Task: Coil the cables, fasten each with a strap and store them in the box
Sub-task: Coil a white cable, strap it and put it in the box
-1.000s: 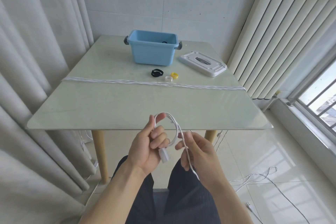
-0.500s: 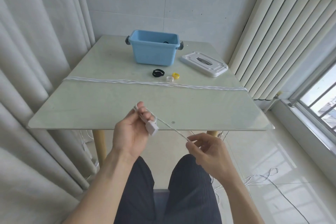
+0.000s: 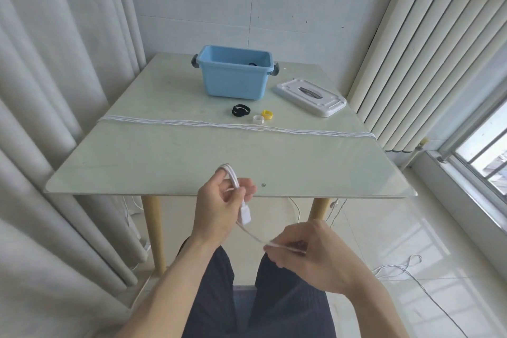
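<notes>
My left hand (image 3: 219, 204) holds a white cable (image 3: 232, 176) looped over its fingers at the table's near edge; the cable's white plug (image 3: 244, 214) hangs below the hand. My right hand (image 3: 304, 254) pinches the same cable lower down, above my lap, and the stretch between the hands is taut. Several more white cables (image 3: 236, 126) lie stretched across the table from side to side. A black strap (image 3: 241, 110), a white strap (image 3: 258, 119) and a yellow strap (image 3: 267, 114) lie coiled beyond them. The open blue box (image 3: 234, 78) stands at the back, something dark inside.
The white box lid (image 3: 311, 96) lies to the right of the box. Curtains hang at the left, vertical blinds at the right. Loose white cable (image 3: 397, 271) trails on the tiled floor to the right of my legs. The table (image 3: 164, 156) has wooden legs.
The left hand turned, so the plug now hangs down and the loop sits over its fingers. The right hand dropped lower and slid along the cable.
</notes>
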`<state>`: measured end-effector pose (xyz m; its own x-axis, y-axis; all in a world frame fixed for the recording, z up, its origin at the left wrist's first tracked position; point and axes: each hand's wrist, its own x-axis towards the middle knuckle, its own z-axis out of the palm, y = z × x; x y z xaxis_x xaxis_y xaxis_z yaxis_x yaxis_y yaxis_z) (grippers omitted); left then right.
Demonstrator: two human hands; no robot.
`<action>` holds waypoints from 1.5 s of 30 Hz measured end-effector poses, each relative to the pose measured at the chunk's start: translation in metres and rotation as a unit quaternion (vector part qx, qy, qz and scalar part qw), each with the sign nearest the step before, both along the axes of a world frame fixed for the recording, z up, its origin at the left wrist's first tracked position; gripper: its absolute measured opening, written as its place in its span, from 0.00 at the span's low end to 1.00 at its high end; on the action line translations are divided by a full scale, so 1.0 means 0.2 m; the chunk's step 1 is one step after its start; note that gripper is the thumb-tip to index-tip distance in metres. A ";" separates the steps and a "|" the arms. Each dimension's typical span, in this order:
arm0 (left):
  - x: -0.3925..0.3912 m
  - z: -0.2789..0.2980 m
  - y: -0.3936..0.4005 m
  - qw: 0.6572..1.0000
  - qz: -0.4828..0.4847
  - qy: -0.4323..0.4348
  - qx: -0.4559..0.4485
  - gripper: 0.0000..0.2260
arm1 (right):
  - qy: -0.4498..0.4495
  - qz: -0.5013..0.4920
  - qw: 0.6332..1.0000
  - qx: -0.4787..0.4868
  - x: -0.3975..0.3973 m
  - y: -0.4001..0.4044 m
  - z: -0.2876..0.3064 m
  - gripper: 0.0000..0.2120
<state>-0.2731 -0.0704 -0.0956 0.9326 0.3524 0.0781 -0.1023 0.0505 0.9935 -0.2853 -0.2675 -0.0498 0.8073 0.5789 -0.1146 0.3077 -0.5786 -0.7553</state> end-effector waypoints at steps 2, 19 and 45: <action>-0.02 0.00 -0.02 0.997 -0.054 0.042 0.038 0.15 | -0.031 -0.077 0.992 0.095 0.01 0.00 0.01 0.09; -0.09 0.05 0.03 0.869 -0.327 0.138 -0.345 0.08 | 0.090 -0.153 0.967 0.180 0.06 0.05 -0.13 0.11; -0.05 0.08 0.21 0.944 -0.072 -0.052 -0.318 0.10 | 0.177 0.046 0.979 -0.094 -0.09 0.16 -0.03 0.16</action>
<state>-0.2836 -0.0277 -0.0789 0.9732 0.2297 -0.0135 -0.1442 0.6544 0.7423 -0.3039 -0.2351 -0.0563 0.6430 0.5894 -0.4890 0.1037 -0.6997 -0.7069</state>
